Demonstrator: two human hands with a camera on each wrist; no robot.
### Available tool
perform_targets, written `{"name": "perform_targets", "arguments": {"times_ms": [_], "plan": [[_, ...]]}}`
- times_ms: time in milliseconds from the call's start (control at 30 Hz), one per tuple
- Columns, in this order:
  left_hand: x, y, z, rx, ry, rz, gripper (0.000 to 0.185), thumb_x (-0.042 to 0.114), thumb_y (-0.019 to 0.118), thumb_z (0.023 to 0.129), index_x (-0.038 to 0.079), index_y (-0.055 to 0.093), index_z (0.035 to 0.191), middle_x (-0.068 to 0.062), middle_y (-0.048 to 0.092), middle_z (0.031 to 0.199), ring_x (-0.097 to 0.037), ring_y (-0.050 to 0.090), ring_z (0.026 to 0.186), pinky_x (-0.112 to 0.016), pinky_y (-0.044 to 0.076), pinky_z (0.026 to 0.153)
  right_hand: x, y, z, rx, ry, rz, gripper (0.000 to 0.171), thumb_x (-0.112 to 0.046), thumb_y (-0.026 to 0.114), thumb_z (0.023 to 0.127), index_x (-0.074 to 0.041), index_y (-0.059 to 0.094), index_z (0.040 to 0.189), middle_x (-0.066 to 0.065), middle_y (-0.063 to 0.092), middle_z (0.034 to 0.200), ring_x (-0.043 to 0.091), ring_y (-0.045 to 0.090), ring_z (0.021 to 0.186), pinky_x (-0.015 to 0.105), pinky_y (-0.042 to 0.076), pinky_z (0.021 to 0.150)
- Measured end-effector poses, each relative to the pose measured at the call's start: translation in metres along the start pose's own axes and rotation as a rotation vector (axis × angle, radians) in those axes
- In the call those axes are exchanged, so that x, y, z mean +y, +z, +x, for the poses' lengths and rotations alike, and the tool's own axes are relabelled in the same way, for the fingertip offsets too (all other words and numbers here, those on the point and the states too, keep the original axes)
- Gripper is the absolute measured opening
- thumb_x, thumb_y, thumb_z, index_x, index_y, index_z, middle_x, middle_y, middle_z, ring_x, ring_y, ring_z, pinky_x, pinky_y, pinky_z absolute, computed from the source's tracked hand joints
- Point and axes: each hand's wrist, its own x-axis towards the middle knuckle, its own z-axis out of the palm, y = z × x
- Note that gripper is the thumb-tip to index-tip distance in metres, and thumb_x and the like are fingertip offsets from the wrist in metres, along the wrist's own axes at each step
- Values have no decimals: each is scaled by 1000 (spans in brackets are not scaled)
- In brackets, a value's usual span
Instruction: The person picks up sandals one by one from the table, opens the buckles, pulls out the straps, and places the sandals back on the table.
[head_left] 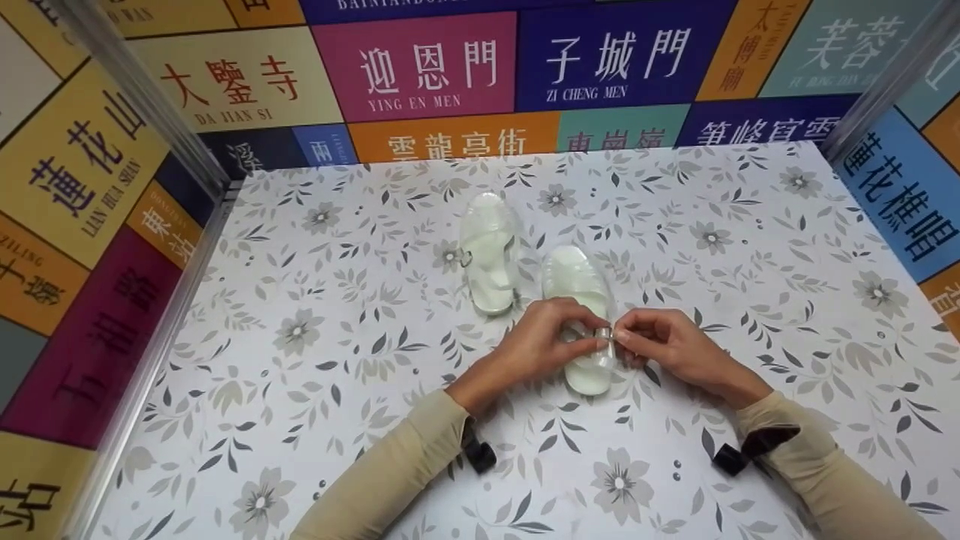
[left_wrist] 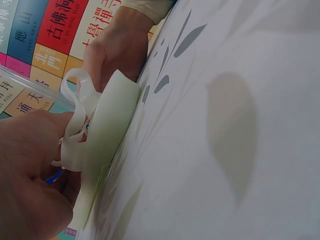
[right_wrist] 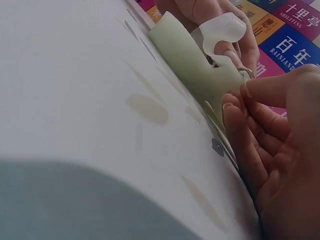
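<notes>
Two pale, translucent jelly sandals lie on the table, toes pointing away. The nearer sandal is between both hands. My left hand reaches over it from the left and pinches its ankle strap between thumb and fingers. On the sandal's right side, my right hand pinches the strap beside a small metal buckle, thumb against fingertips. Fingers partly hide the strap's end, so I cannot tell whether it passes through the buckle. The other sandal lies untouched to the upper left, a small buckle showing at its left side.
The table has a white cover with grey flowers and leaves. Colourful panels with Chinese lettering stand behind it and along both sides. A black wrist device sits at the left cuff, another at the right.
</notes>
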Motion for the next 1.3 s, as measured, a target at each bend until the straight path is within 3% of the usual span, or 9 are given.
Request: {"name": "perform_targets", "arguments": {"times_ms": [400,800,1033,1300], "plan": [[2,0,1,-12,26,16,25,24,80,99,15,81,123,2,78,110,-3,66,98,-15,53,91,2,-4,0,-27,31,36,16,-7,61,110,6,69,112,11,72,85,12,70,75,25,62,69],[4,-2,2,-28,22,46,25,24,79,100,15,80,124,3,76,108,-4,64,96,-15,51,90,2,-3,0,4,27,40,16,-6,64,108,8,70,113,20,73,89,13,73,76,26,64,70],[4,-1,2,-30,41,91,25,27,79,100,16,81,123,2,75,106,-5,62,95,-15,49,87,0,-3,0,54,78,4,18,-12,68,107,5,72,108,11,74,86,15,73,74,28,64,68],[2,0,1,-25,29,83,21,26,80,100,16,80,118,4,77,107,-3,65,96,-14,51,90,-1,-8,1,-39,60,-15,16,-10,63,109,4,70,104,16,73,86,18,72,75,32,64,63]]}}
